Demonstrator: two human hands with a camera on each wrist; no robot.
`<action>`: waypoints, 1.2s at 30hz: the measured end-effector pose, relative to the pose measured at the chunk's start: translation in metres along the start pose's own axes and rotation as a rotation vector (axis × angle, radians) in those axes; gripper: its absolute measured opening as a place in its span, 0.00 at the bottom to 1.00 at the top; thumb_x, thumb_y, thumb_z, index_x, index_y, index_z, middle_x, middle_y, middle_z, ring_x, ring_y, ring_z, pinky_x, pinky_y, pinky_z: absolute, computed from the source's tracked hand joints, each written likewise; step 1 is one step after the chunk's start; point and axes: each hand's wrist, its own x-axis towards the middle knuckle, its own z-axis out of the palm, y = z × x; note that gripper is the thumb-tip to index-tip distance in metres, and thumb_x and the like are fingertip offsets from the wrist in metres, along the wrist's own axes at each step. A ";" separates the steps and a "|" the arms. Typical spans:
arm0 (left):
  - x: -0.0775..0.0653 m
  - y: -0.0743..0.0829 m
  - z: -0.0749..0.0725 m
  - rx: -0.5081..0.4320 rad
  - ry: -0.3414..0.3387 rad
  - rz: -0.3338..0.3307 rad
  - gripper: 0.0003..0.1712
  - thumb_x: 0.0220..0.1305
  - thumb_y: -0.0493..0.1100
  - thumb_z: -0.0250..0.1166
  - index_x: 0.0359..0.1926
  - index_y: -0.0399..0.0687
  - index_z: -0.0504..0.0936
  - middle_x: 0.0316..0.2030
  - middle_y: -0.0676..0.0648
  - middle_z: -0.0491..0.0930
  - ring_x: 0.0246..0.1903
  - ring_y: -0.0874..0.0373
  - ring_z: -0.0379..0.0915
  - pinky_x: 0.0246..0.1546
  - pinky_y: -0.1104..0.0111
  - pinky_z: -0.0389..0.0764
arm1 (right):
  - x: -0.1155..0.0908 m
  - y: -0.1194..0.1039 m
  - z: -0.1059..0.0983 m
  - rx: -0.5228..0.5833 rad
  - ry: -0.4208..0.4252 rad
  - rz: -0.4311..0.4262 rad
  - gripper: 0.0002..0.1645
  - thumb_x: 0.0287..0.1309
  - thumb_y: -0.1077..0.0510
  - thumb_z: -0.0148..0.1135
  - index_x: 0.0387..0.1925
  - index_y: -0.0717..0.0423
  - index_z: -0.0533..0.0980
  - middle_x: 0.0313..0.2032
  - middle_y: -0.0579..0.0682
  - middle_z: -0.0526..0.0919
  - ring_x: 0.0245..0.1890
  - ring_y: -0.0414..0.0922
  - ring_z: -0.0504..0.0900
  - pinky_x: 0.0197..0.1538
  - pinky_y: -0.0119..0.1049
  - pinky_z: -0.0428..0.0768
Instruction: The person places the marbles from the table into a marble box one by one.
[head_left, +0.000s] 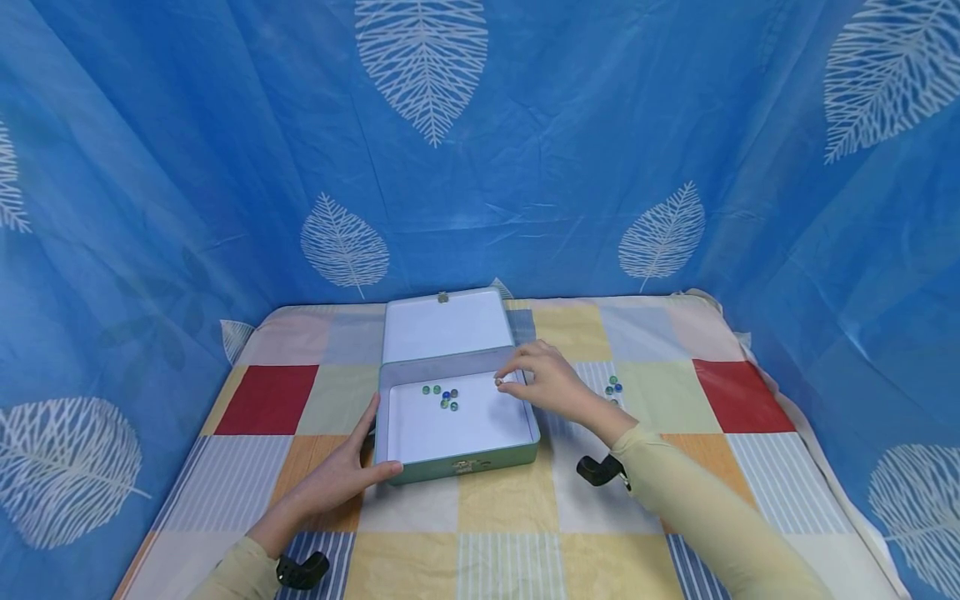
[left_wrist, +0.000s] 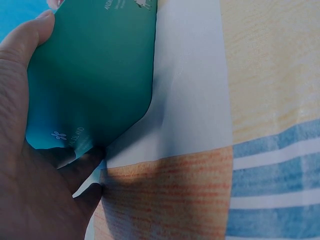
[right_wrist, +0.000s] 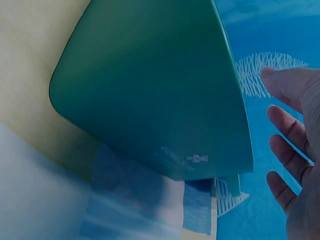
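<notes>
A green hinged tin box (head_left: 472,464) lies with its lid (head_left: 447,325) tipped back, showing a white inside. Several glass marbles (head_left: 446,396) sit on its floor, left of centre. My left hand (head_left: 337,479) rests against the box's left side, thumb at the front corner and fingers spread along the wall. Over the box's right part, my right hand (head_left: 551,383) pinches a small marble (head_left: 498,381) between thumb and index finger. In the right wrist view, that hand (right_wrist: 295,125) appears beyond the box's green wall (right_wrist: 160,100), and the marble cannot be made out there.
More marbles (head_left: 613,388) lie on the cloth to the right of the box, partly behind the right forearm. A patchwork tablecloth (head_left: 510,562) covers the table. Blue curtains (head_left: 540,208) with white leaf prints hang behind and on both sides.
</notes>
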 end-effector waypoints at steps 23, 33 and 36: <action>-0.001 0.003 0.000 0.005 -0.002 0.008 0.64 0.66 0.58 0.70 0.80 0.78 0.27 0.81 0.44 0.33 0.79 0.40 0.32 0.71 0.34 0.45 | 0.015 -0.012 0.022 -0.078 -0.080 -0.072 0.08 0.63 0.45 0.72 0.42 0.38 0.89 0.44 0.37 0.80 0.54 0.44 0.74 0.60 0.49 0.71; 0.000 0.002 -0.001 0.012 -0.004 -0.007 0.64 0.65 0.58 0.71 0.79 0.81 0.28 0.81 0.46 0.34 0.79 0.42 0.33 0.71 0.34 0.46 | 0.014 -0.012 0.016 -0.059 -0.054 -0.047 0.12 0.63 0.46 0.72 0.47 0.40 0.88 0.48 0.40 0.82 0.57 0.46 0.74 0.62 0.51 0.71; -0.001 0.003 -0.002 0.015 -0.005 -0.005 0.64 0.65 0.59 0.71 0.80 0.80 0.28 0.81 0.46 0.34 0.79 0.41 0.34 0.71 0.35 0.47 | 0.012 -0.009 0.012 -0.051 -0.044 -0.021 0.12 0.64 0.46 0.71 0.48 0.38 0.87 0.49 0.39 0.82 0.59 0.47 0.74 0.65 0.52 0.70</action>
